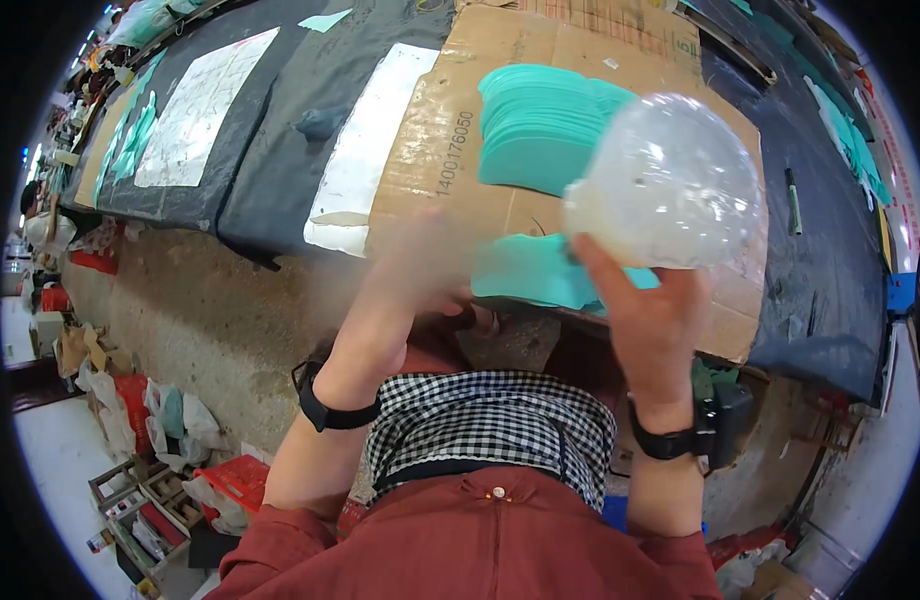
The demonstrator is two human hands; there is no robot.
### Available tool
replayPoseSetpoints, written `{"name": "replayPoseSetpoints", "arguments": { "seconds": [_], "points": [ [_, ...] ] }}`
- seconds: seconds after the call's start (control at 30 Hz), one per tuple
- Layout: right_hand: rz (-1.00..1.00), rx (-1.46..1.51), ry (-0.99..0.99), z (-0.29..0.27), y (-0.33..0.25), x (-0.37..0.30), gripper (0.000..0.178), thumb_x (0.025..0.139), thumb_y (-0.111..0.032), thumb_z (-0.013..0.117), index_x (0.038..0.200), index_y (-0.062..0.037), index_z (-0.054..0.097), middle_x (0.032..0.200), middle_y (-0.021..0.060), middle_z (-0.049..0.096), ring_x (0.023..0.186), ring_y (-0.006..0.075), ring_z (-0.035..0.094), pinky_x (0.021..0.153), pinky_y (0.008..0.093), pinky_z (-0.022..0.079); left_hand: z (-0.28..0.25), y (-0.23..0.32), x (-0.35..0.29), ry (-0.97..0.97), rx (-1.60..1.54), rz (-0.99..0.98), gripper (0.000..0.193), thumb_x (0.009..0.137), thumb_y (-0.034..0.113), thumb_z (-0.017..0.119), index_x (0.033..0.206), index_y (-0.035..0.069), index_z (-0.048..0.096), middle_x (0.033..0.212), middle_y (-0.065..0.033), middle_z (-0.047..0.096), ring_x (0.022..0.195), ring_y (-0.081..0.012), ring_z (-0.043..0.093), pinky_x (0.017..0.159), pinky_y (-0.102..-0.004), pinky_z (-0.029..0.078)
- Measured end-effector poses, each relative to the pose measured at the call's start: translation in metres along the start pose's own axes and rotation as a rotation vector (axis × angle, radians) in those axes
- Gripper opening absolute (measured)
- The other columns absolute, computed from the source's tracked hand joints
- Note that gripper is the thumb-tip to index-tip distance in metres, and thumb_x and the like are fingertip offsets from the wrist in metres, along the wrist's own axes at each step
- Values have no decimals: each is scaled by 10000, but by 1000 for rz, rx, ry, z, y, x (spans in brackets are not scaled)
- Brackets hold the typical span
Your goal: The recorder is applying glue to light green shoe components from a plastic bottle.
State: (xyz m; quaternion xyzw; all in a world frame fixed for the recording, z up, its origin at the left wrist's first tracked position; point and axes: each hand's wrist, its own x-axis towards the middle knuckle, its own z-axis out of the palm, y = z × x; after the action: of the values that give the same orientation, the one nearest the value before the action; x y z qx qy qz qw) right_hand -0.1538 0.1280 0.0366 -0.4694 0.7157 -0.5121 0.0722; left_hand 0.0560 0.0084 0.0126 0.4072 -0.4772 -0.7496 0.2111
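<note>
My right hand (pixel 660 315) grips the lower side of a clear, rounded, shiny plastic vessel (pixel 680 180), whitish toward its bottom, and holds it up over the cardboard. Its exact kind is not plain. My left hand (pixel 420 255), smeared by motion, hovers by the near left edge of the cardboard; its fingers cannot be made out. Between the hands lies a smaller layer of teal cut pieces (pixel 540 283) at the table's near edge. Beyond it, a fanned stack of teal cut pieces (pixel 540 135) rests on the cardboard sheet (pixel 420 150), partly behind the vessel.
A white sheet (pixel 365 150) lies left of the cardboard on the dark-covered table (pixel 290 170). Further left are a marked paper sheet (pixel 205 110) and more teal pieces (pixel 135 140). A marker pen (pixel 793 200) lies at right. Red crates (pixel 235 480) and bags stand on the floor.
</note>
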Motion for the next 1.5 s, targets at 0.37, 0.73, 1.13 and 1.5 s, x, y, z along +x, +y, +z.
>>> {"name": "replayPoseSetpoints", "arguments": {
  "seconds": [0.37,0.73,1.13,1.5],
  "points": [
    [-123,26,-24,7,-22,-20,410,799,-93,845,1177,-5,713,1127,196,741,938,396,714,823,447,576,17,15,-9,12,-52,55,496,1135,384,446,1520,82,525,1303,-22,645,1078,-113,623,867,-293,506],
    [250,96,371,-126,73,-22,419,943,-44,790,1330,26,648,1279,125,714,1139,200,699,978,352,568,13,30,8,-155,194,49,434,930,2,742,1352,-53,656,1060,-81,756,924,-112,680,776,-251,546],
    [222,567,796,-160,60,-37,439,1026,-169,697,1411,5,577,1365,123,668,1229,255,676,1051,408,579,45,8,12,-175,927,1044,249,795,-131,687,961,41,756,1078,-114,733,1052,-328,710,925,-423,579],
    [8,207,-40,-42,23,-16,485,854,-73,847,1302,-3,674,1147,128,769,1074,240,735,927,405,575,35,-16,14,-201,1146,878,257,810,-41,675,997,118,752,1106,-45,733,1160,-283,687,1189,-550,390]
  ]
}}
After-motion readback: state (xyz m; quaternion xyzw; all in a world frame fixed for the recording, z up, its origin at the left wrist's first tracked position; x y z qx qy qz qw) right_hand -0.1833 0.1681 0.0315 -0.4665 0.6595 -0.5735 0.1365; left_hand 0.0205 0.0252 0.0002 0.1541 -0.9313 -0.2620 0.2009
